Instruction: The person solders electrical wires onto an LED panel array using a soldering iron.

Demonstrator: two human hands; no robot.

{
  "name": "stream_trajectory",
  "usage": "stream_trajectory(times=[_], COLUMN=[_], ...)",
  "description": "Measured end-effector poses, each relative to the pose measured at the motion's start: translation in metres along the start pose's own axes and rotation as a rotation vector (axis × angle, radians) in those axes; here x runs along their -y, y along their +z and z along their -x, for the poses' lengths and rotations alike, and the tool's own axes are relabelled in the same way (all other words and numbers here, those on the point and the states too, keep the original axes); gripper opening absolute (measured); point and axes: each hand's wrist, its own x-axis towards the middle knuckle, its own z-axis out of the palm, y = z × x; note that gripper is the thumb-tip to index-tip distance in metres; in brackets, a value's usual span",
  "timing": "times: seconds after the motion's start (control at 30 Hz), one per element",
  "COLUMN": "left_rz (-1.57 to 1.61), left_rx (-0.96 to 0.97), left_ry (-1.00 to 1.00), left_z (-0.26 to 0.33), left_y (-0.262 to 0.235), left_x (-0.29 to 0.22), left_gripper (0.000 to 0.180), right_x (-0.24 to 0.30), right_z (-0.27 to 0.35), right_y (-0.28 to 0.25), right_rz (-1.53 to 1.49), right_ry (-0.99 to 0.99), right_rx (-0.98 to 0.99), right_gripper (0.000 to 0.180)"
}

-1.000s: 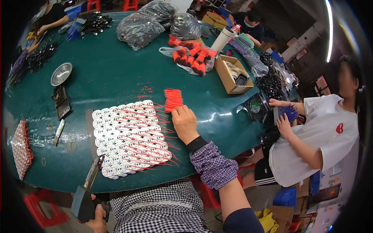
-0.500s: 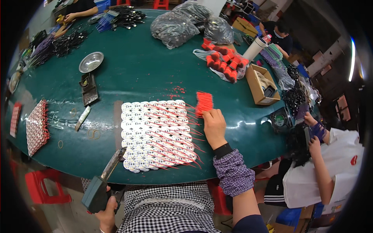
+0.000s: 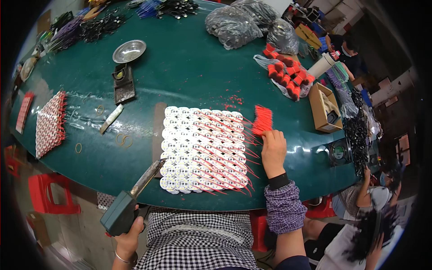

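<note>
My left hand (image 3: 131,235) is wrapped round the handle of a green soldering gun (image 3: 119,213). Its long metal tip reaches the left edge of a sheet of round white circuit boards (image 3: 176,155) laid out in rows. Thin red wires fan across the right part of that sheet and stick out past its right side. Beyond it on the right lies a bundle of short red wires (image 3: 263,118). My right hand (image 3: 274,150) has its fingers closed at the near end of this bundle; the fingertips partly hide what they pinch.
A metal bowl (image 3: 129,51), a dark solder stand (image 3: 124,84) and a whitish tube (image 3: 111,119) lie to the left, near wired board stacks (image 3: 50,125). Red bundles (image 3: 292,76), a cardboard box (image 3: 325,110) and grey bags (image 3: 231,27) stand farther off. Co-workers sit at the right.
My view has turned, so the table's things sit farther right and slightly higher. Both hands keep nearly the same place by the boards and wires. A co-worker at the right has bent down.
</note>
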Motion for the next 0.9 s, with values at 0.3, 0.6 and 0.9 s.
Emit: stream_trajectory(times=[0.3, 0.6, 0.9], left_rz=[-0.027, -0.060, -0.137], left_rx=[-0.001, 0.013, 0.189], left_ry=[0.037, 0.013, -0.101], left_z=[0.005, 0.010, 0.023], left_y=[-0.018, -0.034, -0.042], left_x=[0.008, 0.008, 0.000], left_gripper=[0.041, 0.042, 0.031], right_x=[0.004, 0.087, 0.189], right_z=[0.000, -0.008, 0.037], right_y=[-0.003, -0.069, -0.071], right_rz=[0.017, -0.216, -0.634], right_ry=[-0.061, 0.075, -0.181], right_rx=[0.049, -0.145, 0.148], right_gripper=[0.007, 0.024, 0.026])
